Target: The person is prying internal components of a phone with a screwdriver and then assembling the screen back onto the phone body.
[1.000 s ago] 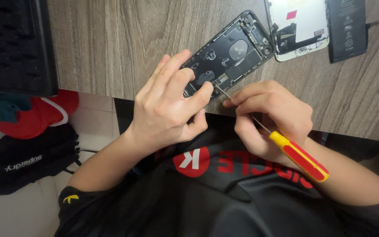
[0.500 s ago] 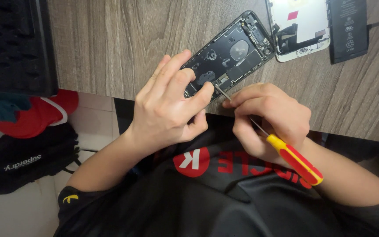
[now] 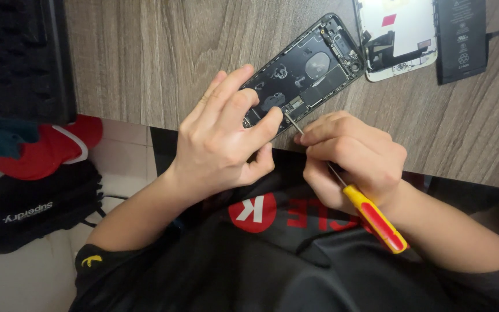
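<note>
1. Since 0.5 s ago: little shift. Screwdriver [image 3: 371,215] handle sits a touch lower and more to the right; both hands keep their places on the phone [image 3: 304,72].
2. Phone: opened black shell, flat on the wood-grain table [image 3: 145,52], lying diagonally. Inside, dark plates, a round grey disc, small metal shields.
3. Left hand [image 3: 223,141]: fingers curled down over the phone's near end, thumb tip pressed on the lower edge, pinning it.
4. Right hand [image 3: 356,159]: fingers closed tight around the screwdriver's thin steel shaft, near the tip.
5. Screwdriver: slim metal rod, yellow plastic handle with a red inlay, handle sticking out behind the right hand toward the body. Tip touches the phone's inside near its lower end, just beside the left thumb.
6. Screen panel [image 3: 397,34]: white, flat, face down beyond the phone's far corner, black flex cable on it.
7. Battery [image 3: 462,37]: flat black rectangle, just right of the panel.
8. Black ribbed mat [image 3: 18,58] at left on the table.
9. Below the table edge: red rounded thing [image 3: 36,150] and black fabric bag [image 3: 30,208] on the pale floor.
</note>
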